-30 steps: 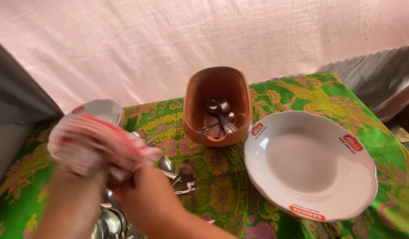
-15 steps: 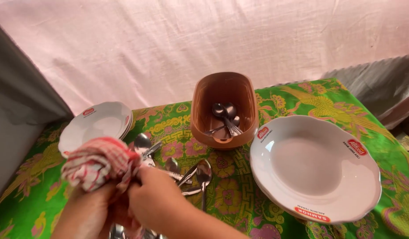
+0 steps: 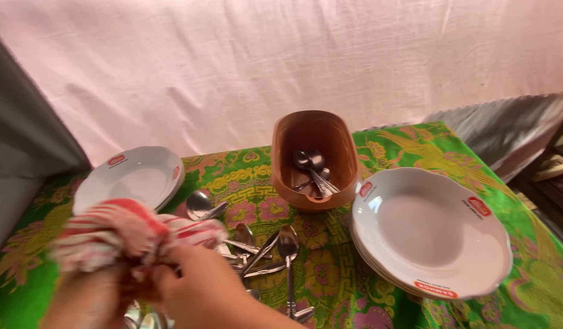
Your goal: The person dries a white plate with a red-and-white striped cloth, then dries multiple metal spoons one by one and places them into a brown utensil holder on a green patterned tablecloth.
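While both hands bunch a red-and-white striped cloth [image 3: 126, 234], the left hand [image 3: 89, 298] and right hand [image 3: 202, 286] are closed tight around it. Loose steel spoons [image 3: 275, 256] lie just beside them on the green patterned tablecloth [image 3: 330, 268].

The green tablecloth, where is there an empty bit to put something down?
Bare tablecloth shows behind the stack of white plates, right of the brown tub, and between the tub and the left plate. In front of the tub it is crowded with loose spoons beside both hands and the striped cloth.
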